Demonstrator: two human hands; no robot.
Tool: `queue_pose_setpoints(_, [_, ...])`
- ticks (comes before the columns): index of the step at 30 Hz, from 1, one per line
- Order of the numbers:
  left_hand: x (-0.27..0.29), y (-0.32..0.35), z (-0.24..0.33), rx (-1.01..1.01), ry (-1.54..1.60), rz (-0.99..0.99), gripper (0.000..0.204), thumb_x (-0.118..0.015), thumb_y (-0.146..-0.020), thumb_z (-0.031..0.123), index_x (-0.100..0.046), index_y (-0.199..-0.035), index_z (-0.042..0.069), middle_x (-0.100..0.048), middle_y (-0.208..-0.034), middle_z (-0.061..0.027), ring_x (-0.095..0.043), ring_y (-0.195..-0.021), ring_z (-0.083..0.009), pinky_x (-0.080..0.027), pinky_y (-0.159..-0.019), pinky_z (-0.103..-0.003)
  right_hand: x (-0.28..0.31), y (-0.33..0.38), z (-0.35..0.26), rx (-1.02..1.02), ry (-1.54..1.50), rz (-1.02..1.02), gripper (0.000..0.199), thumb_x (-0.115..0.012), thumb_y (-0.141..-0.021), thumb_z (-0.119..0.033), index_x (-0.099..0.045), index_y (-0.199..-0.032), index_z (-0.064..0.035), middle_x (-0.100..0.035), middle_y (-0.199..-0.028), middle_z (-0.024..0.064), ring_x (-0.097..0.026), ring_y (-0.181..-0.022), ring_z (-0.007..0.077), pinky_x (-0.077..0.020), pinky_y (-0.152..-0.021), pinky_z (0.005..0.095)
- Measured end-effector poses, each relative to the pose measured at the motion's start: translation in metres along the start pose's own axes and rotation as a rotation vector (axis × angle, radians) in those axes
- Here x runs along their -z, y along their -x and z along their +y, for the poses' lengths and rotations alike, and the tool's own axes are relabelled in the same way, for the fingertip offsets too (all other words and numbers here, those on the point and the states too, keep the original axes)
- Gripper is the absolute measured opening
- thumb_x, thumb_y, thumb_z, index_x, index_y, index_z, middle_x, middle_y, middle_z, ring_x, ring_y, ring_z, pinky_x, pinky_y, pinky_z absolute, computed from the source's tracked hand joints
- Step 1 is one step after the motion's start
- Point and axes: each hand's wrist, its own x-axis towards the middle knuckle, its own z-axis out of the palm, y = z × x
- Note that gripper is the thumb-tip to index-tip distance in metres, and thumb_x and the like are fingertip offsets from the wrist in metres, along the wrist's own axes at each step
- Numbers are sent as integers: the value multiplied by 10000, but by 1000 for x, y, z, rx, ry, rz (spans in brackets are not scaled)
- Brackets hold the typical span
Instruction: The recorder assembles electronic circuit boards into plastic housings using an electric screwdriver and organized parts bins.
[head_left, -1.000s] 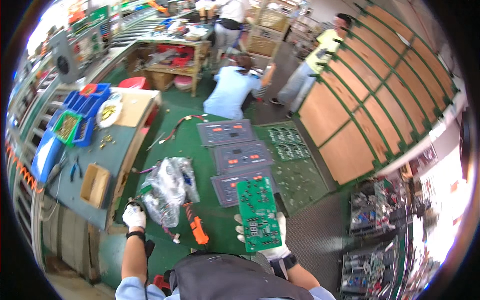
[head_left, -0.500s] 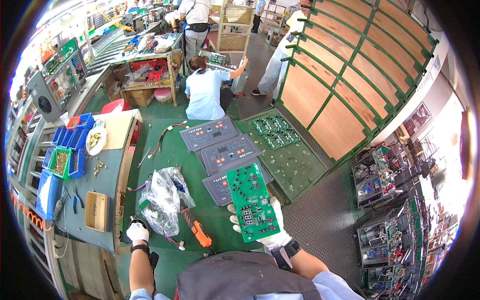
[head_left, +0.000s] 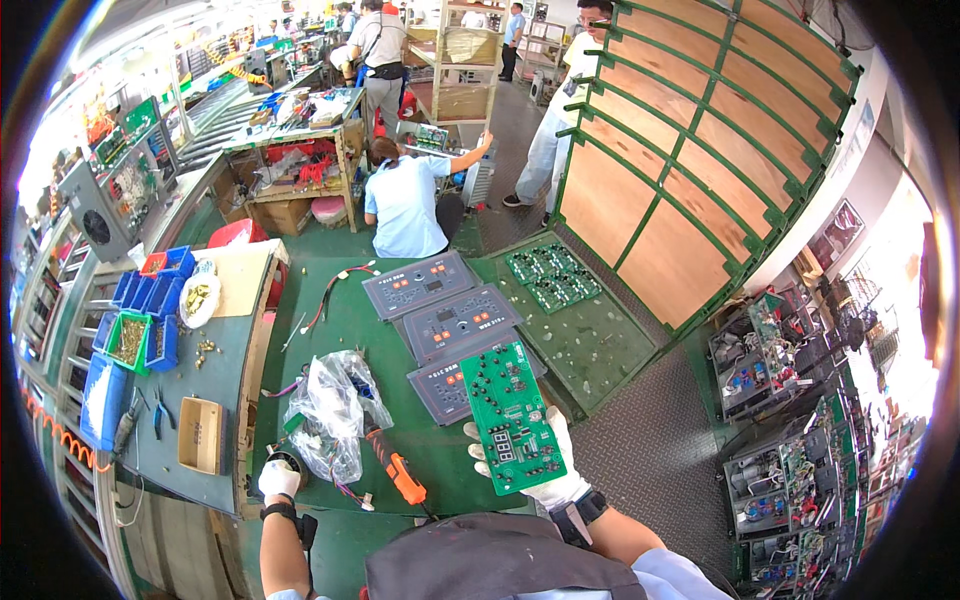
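Observation:
My right hand [head_left: 560,490], in a white glove, holds a green circuit board [head_left: 512,418] from beneath and along its right edge. The board is tilted up, with a digit display and several black buttons facing me. Beyond it, several dark grey control panels [head_left: 461,322] lie overlapping on the green table. My left hand [head_left: 278,479], also gloved, is closed at the table's near left edge, by a dark round thing [head_left: 288,461] that its fingers partly cover. Right of that hand lie a clear plastic bag [head_left: 330,420] and an orange-and-black power screwdriver [head_left: 397,470].
More circuit boards [head_left: 550,274] lie on a green board at the far right. On the left bench stand blue bins [head_left: 160,290], a cardboard box [head_left: 202,436] and blue-handled pliers [head_left: 161,412]. A co-worker [head_left: 408,205] crouches beyond the table. A wood-panelled green rack [head_left: 690,210] rises at right.
The view has shifted slightly, so the table sits a little lower. My right hand still holds the circuit board, and my left hand stays at the table's edge.

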Motion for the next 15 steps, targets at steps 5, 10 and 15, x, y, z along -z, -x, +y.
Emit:
queue_pose_setpoints(5, [20,7,-1,25,45,75,197,-593,-690,149,-714,-789,30,-682,-843,-202,-666,-835,-363,-528,-787,-412,-6,3,-2,-4,-15,-19,937,-507,-823,-675,-280,-1460,-26,-404,-1406,250,-529,-1159,406,-453,-980,532])
queue_pose_setpoints(10, [74,60,43,-575,165,-94,162,-660,-657,250,-687,-697,95,-661,-748,-132,-647,-734,-323,-522,-688,-400,-7,6,-6,-14,-44,-31,918,-484,-836,-672,-282,-1461,-32,-402,-1407,249,-524,-1165,406,-452,-976,537])
queue_pose_setpoints(15, [115,161,110,-934,353,-1172,279,-558,-846,195,-643,-1072,55,-666,-895,-130,-634,-858,-279,-489,-783,-348,-2,9,-6,17,-19,-48,925,-475,-835,-682,-289,-1456,-23,-405,-1402,255,-527,-1163,404,-453,-973,539])
